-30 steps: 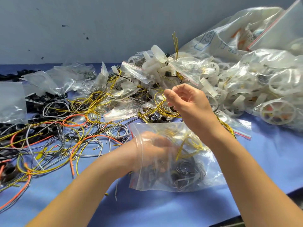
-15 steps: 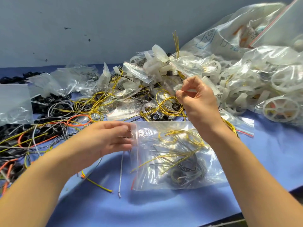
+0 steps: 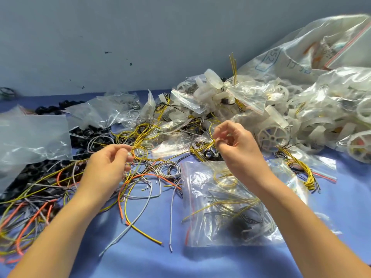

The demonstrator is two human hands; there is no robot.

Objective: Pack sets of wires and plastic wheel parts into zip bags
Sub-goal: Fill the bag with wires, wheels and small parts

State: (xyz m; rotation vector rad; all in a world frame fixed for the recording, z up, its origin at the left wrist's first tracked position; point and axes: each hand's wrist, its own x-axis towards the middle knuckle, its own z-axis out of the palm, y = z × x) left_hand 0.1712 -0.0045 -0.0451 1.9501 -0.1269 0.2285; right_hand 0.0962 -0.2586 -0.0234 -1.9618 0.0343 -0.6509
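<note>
Left hand point(image 3: 108, 165): pinched on a yellow wire coil point(image 3: 139, 152), likely to lift one set clear of the tangle.
Right hand point(image 3: 234, 145): fingertips closed on a yellow wire bundle point(image 3: 200, 148), same purpose.
Zip bag point(image 3: 226, 205): flat on the blue table point(image 3: 200, 261) under the right wrist, near for loading, part filled.
Wheel parts point(image 3: 272, 137): piled beyond, untouched.

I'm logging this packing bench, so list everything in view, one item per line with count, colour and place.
zip bag: one, clear, red seal strip, front centre, holding yellow wires and dark parts
loose wires: many, yellow, orange, grey, left and centre
black parts: a heap, black, left
empty bags: several, clear, left and rear
wheel parts: many, white, right heap
big bag: one, clear, rear right
cloth: one, blue, underneath
left hand: pinching wire
right hand: pinching yellow coil
</note>
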